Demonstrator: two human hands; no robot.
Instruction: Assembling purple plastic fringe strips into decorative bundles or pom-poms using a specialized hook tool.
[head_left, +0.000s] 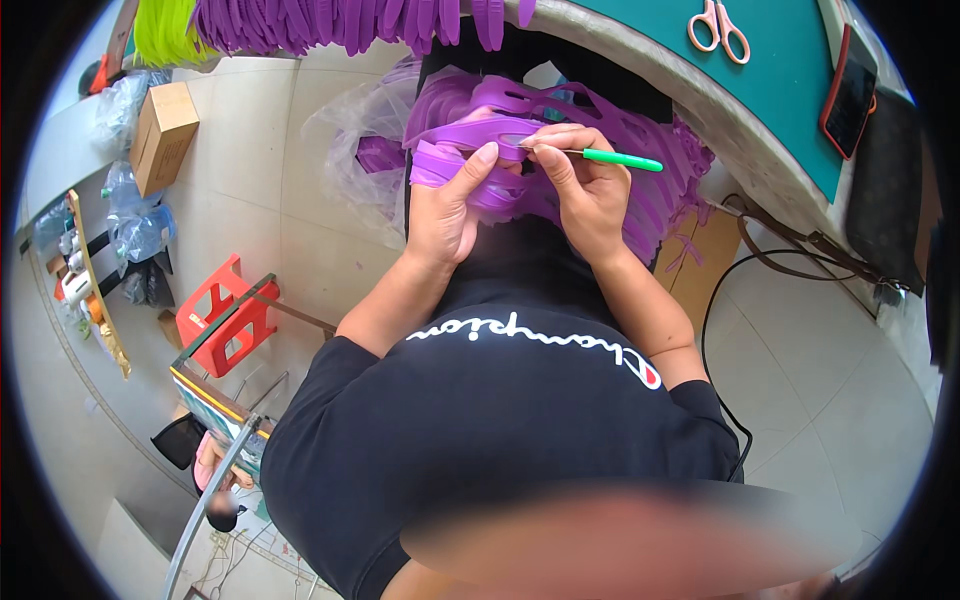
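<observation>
My left hand (452, 205) is closed on a purple rubbery strap (455, 133), with the thumb pressed on top near the strap's end. My right hand (585, 190) pinches a thin tool with a bright green handle (625, 160) and a slim metal shaft. The tool's tip points left to the strap's opening, where my right fingertips partly hide it. More purple straps and flat purple pieces (640, 190) lie heaped on my lap under both hands.
A green-topped table (640, 30) ahead carries pink-handled scissors (718, 30) and a red-cased phone (850, 95). Purple strips (330, 20) and lime-green ones (165, 30) hang at its left. A red stool (230, 315), cardboard box (163, 138) and another person (213, 460) are at the left.
</observation>
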